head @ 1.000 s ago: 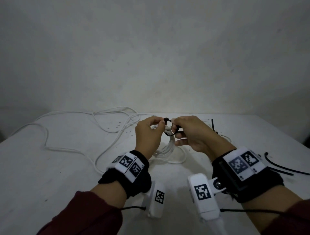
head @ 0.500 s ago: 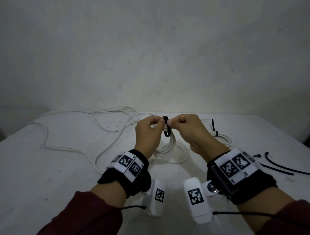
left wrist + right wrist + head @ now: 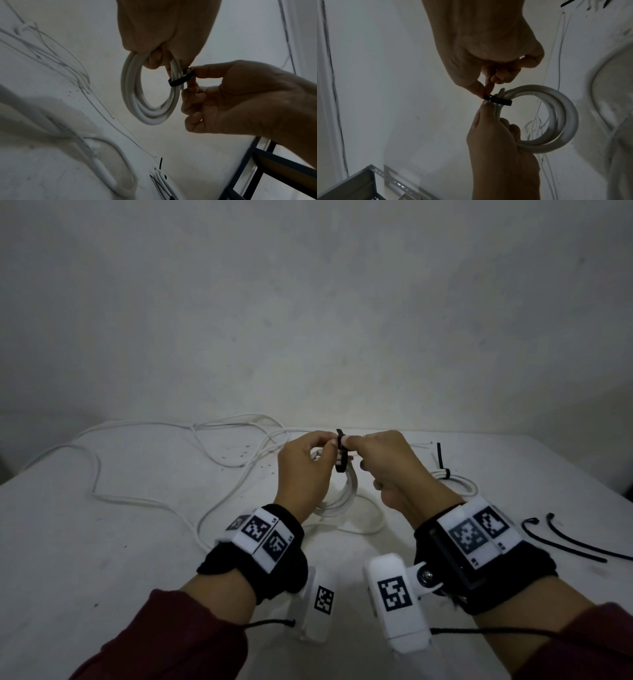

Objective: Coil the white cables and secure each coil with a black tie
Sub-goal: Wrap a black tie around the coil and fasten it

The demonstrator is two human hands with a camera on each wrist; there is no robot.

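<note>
A dim, plain grey wall [image 3: 308,302] rises behind a white table [image 3: 85,542].

No words, brands or numbers are showing legibly anywhere. The wrist bands [image 3: 260,537] and the white camera housings [image 3: 395,599] are carrying only black-and-white square marker codes; tiny marks beside those codes are too small to read.

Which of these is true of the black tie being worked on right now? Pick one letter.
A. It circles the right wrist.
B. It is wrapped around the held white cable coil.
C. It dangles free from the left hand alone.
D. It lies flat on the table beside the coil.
B: the black tie bands the strands of the white cable coil, gripped by the left hand, while the right hand pinches the tie.
</note>
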